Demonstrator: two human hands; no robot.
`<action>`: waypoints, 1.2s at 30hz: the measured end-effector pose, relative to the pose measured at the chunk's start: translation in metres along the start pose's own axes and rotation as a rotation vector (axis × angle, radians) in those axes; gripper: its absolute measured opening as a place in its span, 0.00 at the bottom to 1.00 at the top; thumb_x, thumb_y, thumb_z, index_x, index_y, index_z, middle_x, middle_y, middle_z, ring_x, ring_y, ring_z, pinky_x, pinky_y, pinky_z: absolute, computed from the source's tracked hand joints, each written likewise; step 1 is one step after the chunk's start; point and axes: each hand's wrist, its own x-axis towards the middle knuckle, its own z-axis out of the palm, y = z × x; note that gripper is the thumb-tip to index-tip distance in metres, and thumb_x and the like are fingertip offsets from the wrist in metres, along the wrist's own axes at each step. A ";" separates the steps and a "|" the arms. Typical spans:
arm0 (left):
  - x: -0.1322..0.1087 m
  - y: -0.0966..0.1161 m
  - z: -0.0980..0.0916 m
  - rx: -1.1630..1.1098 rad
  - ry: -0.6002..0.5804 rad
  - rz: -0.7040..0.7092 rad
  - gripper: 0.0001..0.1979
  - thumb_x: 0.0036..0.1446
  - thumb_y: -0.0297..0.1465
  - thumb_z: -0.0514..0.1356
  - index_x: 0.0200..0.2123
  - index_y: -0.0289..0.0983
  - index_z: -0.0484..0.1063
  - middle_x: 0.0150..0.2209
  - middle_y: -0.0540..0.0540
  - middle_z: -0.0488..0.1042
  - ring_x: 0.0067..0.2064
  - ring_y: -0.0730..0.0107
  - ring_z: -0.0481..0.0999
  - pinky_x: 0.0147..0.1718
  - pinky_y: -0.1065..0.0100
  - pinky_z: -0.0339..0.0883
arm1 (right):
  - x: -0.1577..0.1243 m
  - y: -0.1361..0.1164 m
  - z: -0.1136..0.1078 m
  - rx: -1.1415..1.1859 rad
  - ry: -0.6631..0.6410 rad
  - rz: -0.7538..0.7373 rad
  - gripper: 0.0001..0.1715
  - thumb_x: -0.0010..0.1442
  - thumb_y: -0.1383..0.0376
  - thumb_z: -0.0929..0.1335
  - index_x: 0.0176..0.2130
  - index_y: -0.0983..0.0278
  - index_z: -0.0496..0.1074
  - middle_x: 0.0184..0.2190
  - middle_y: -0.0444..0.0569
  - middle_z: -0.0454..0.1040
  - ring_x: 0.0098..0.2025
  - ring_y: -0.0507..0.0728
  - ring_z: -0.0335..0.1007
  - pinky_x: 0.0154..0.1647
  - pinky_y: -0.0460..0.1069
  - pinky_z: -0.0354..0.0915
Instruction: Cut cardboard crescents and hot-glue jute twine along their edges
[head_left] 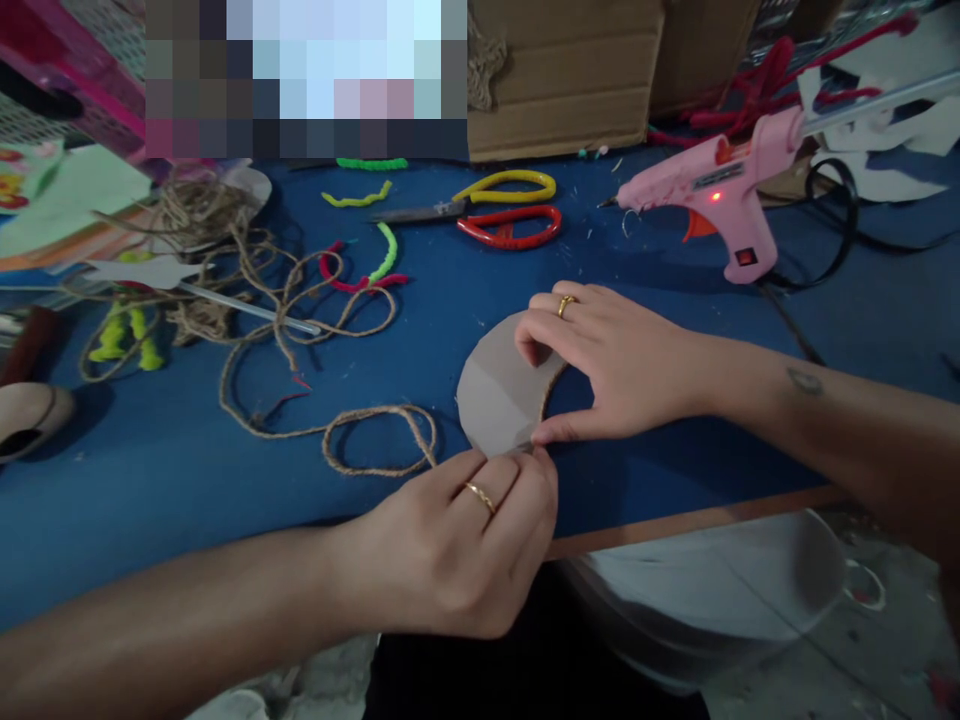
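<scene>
A grey crescent-shaped cardboard piece (496, 392) lies on the blue table (150, 470) near its front edge. My right hand (622, 365) rests on its inner curve, fingers pressed down on the card and thumb at its lower tip. My left hand (457, 550) is closed in a pinch at the crescent's lower tip, where a jute twine (375, 440) meets the card. The twine runs along the card's inner edge and loops away to the left across the table.
A pink glue gun (720, 190) with a red light lit lies at the back right, its black cord (840, 230) beside it. Scissors with yellow and red handles (502, 208) lie behind the card. Pipe cleaners (367, 265), a twine tangle (202, 250) and cardboard boxes (562, 80) fill the back.
</scene>
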 end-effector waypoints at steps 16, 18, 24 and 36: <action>0.001 -0.001 0.003 0.007 0.054 -0.004 0.10 0.57 0.24 0.56 0.40 0.23 0.72 0.34 0.40 0.75 0.29 0.69 0.74 0.23 0.69 0.69 | 0.002 0.009 -0.011 0.288 -0.091 0.023 0.14 0.65 0.57 0.57 0.38 0.63 0.64 0.34 0.48 0.66 0.39 0.56 0.57 0.43 0.52 0.52; 0.001 -0.001 0.003 0.014 0.055 -0.006 0.10 0.57 0.23 0.55 0.40 0.23 0.71 0.34 0.40 0.75 0.29 0.69 0.74 0.24 0.69 0.70 | 0.002 0.012 -0.014 0.312 -0.101 0.020 0.11 0.65 0.60 0.58 0.39 0.63 0.65 0.34 0.47 0.66 0.39 0.56 0.56 0.43 0.51 0.52; 0.002 -0.001 0.003 0.006 0.035 0.003 0.11 0.56 0.24 0.56 0.40 0.23 0.72 0.34 0.40 0.76 0.29 0.68 0.74 0.23 0.68 0.69 | 0.001 0.013 -0.007 0.227 -0.043 -0.042 0.16 0.59 0.54 0.66 0.39 0.64 0.64 0.33 0.47 0.65 0.36 0.55 0.56 0.41 0.50 0.52; 0.001 0.000 0.003 0.013 0.034 0.013 0.11 0.55 0.25 0.58 0.40 0.22 0.73 0.33 0.40 0.77 0.29 0.67 0.74 0.22 0.68 0.70 | 0.001 0.008 -0.002 0.183 -0.017 -0.008 0.17 0.58 0.52 0.65 0.38 0.63 0.63 0.35 0.47 0.67 0.38 0.56 0.58 0.41 0.50 0.52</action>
